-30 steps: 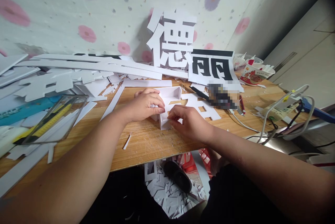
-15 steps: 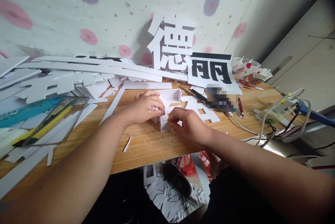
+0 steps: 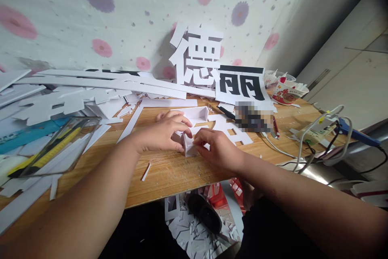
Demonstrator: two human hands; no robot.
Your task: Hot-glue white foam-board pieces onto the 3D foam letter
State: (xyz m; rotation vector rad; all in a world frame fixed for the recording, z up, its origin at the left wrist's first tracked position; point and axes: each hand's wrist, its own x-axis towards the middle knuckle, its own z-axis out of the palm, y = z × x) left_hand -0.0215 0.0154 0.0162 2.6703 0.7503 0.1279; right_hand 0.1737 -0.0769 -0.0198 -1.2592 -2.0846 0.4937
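Yellow utility knife (image 3: 54,148) lies leftmost; next, the left hand (image 3: 163,131) grips the walled white foam-board letter (image 3: 195,114) on the wooden tabletop (image 3: 165,182); then the right hand (image 3: 218,148), thumb and forefinger bent against its near wall, pinch unclear. Uneven pressure could tilt or detach that wall.

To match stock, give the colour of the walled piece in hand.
The walled piece is white, best in the head view.
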